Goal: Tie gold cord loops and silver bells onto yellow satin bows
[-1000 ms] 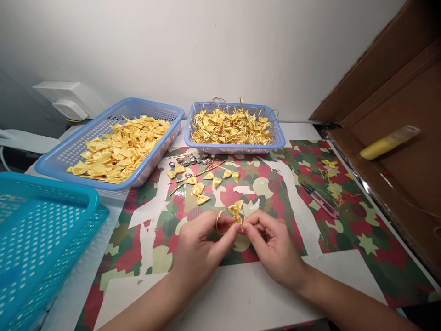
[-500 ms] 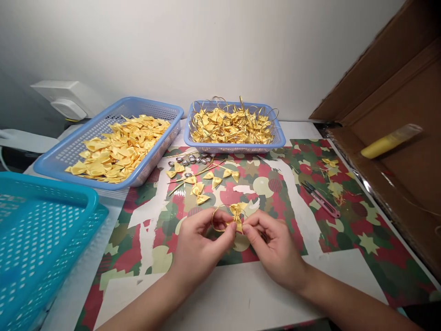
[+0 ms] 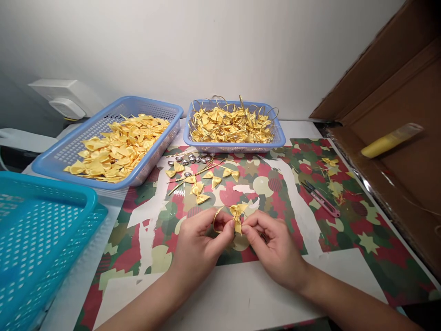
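Both hands meet over the patterned mat (image 3: 282, 193). My left hand (image 3: 198, 248) pinches a thin gold wire loop (image 3: 217, 219), and my right hand (image 3: 275, 248) pinches the small yellow ribbon bow (image 3: 237, 215) that sits on that loop. Just beyond the fingers lie a few loose yellow bows (image 3: 200, 189), gold wire pieces and several small silver beads (image 3: 189, 160). Farther back, a blue basket (image 3: 69, 151) holds plain yellow bows, and a second blue basket (image 3: 279, 135) holds bows with gold loops.
A turquoise basket (image 3: 41, 225) stands at the near left. Pink-handled snips (image 3: 322, 200) lie on the mat to the right. An open cardboard box (image 3: 406, 174) with a yellow tube (image 3: 387, 141) fills the right side. A white device (image 3: 65, 99) sits at the back left.
The hands stay in place over the mat, with only small finger movements turning the bow and gold loop slightly between them.
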`<state>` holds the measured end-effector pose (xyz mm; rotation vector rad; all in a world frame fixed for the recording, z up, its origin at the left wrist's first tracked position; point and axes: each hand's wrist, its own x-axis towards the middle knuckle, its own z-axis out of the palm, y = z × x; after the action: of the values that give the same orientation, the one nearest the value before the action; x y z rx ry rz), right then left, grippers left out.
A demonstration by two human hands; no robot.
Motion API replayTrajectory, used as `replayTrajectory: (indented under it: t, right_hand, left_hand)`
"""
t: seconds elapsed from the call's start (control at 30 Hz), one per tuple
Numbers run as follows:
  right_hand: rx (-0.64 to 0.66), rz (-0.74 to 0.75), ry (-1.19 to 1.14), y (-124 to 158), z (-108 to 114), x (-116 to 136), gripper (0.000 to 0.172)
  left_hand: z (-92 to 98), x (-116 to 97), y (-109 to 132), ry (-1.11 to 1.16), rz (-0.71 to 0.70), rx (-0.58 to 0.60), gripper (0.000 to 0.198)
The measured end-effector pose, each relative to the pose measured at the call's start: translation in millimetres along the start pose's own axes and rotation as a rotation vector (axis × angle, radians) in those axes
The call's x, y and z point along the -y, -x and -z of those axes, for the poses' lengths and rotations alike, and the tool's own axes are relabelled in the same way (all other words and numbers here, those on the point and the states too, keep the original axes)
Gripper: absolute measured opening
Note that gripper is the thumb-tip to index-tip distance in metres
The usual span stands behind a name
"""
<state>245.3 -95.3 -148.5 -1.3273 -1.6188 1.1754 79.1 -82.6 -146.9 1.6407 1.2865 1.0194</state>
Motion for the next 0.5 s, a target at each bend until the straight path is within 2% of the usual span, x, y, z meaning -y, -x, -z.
replayTrajectory:
  t: [0.37,0.5]
  right_hand:
    - [0.051,-0.117,-0.202,1.2,-1.9,-4.2,0.021]
    - [0.031,-0.125,-0.260,2.0,-6.6,-6.1,0.023]
  left_hand:
    - [-2.8,1.6,2.1,-0.186,-0.226,-0.076,0.018]
    - [-5.8,2.1,4.8,-0.244,-0.295,-0.117,0.015]
